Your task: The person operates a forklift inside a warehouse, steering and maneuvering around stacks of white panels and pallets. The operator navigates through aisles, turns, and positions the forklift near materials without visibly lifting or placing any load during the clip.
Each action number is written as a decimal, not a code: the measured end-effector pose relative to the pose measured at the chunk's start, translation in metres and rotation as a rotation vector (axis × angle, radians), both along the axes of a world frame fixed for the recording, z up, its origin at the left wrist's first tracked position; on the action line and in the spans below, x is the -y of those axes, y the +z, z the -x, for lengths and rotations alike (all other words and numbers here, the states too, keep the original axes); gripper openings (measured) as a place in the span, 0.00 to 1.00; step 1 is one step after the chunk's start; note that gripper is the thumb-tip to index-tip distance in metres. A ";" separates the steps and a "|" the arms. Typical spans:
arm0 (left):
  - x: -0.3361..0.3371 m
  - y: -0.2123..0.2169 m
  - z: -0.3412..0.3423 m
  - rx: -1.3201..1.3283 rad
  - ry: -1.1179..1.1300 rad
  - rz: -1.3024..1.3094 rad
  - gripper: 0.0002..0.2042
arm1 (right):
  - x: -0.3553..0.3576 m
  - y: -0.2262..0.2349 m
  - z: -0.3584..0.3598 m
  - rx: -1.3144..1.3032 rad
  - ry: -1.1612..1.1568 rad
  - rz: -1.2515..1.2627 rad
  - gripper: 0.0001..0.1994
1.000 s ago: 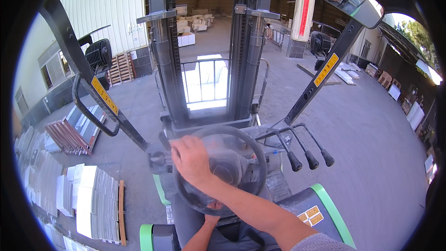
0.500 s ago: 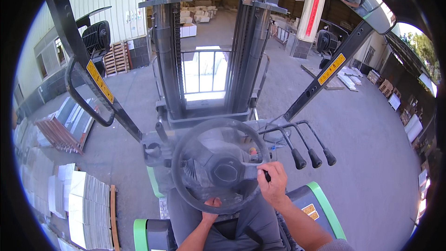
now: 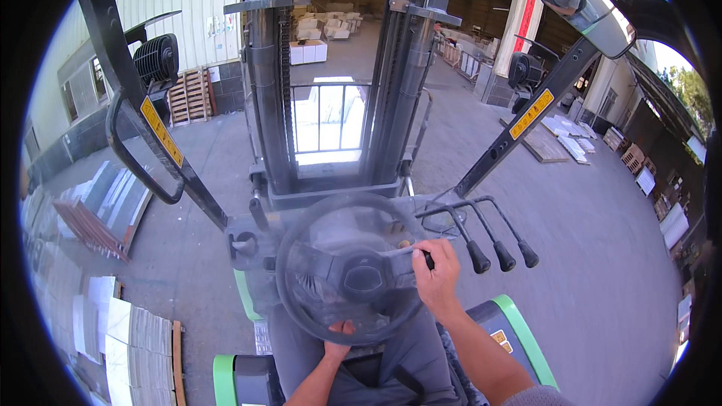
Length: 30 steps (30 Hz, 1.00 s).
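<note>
A dark, dusty steering wheel (image 3: 364, 279) stands in front of my lap. My right hand (image 3: 438, 277) is closed round a black knob (image 3: 429, 259) on the wheel's right side. At the bottom of the rim, my left hand (image 3: 340, 338) is closed on the wheel, with its fingertips showing inside the ring. Three bent control levers with black grips (image 3: 505, 256) rise just right of my right hand, untouched. Ahead of the wheel stands the forklift's upright mast (image 3: 272, 98), and between its rails a barred frame (image 3: 329, 116) crosses a bright white load.
Stacked pale slabs (image 3: 139, 353) and a leaning bundle of panels (image 3: 101, 210) lie at left. Wooden pallets (image 3: 189, 96) lean by the wall. Flat boards (image 3: 543, 143) lie on the ground ahead right, near a pillar (image 3: 519, 22). A mirror (image 3: 590, 7) hangs upper right.
The wheel has turned slightly counterclockwise, my right hand rising a little with the knob. Outside, the pillar and boards have shifted right, and the left slabs have slid down and left.
</note>
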State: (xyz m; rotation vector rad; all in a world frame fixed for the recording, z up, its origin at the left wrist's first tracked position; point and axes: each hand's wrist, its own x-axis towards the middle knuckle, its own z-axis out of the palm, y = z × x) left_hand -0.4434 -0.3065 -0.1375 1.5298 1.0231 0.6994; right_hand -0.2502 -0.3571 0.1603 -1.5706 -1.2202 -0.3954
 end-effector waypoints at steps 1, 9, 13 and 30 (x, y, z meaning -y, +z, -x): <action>-0.003 -0.004 0.002 -0.007 -0.008 -0.004 0.18 | 0.004 -0.005 0.005 0.015 -0.040 -0.004 0.04; -0.024 -0.004 0.025 -0.087 -0.023 -0.136 0.19 | 0.037 -0.064 0.087 -0.006 -0.049 0.118 0.06; -0.036 0.009 0.019 -0.085 -0.045 -0.102 0.19 | 0.022 -0.081 0.133 0.098 0.195 0.155 0.10; -0.156 -0.023 -0.052 -0.050 -0.046 -0.158 0.18 | -0.265 0.008 0.113 0.253 0.576 -0.070 0.10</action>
